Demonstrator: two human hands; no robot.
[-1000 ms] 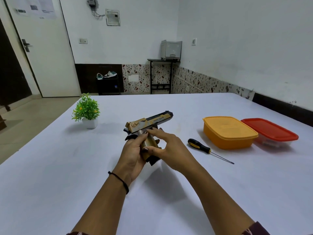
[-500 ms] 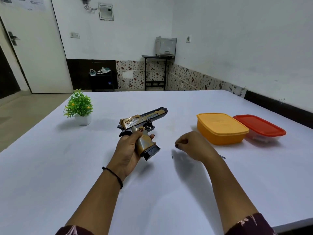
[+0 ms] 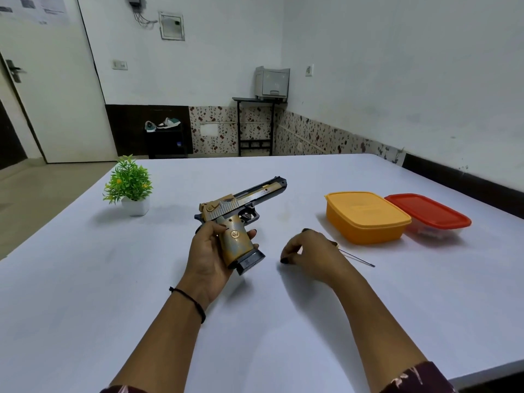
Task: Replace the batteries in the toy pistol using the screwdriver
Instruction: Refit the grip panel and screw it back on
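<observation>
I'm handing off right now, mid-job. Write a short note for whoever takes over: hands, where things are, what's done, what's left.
Left hand: grips the toy pistol by its handle, barrel pointing away.
Right hand: curled over the screwdriver handle. The shaft lies on the table. I cannot tell whether the hand actually grips it.
Done: pistol picked up. No cover looks open and no batteries are in view.
Left: take the screwdriver, open the battery cover, swap the batteries, close up.
</observation>
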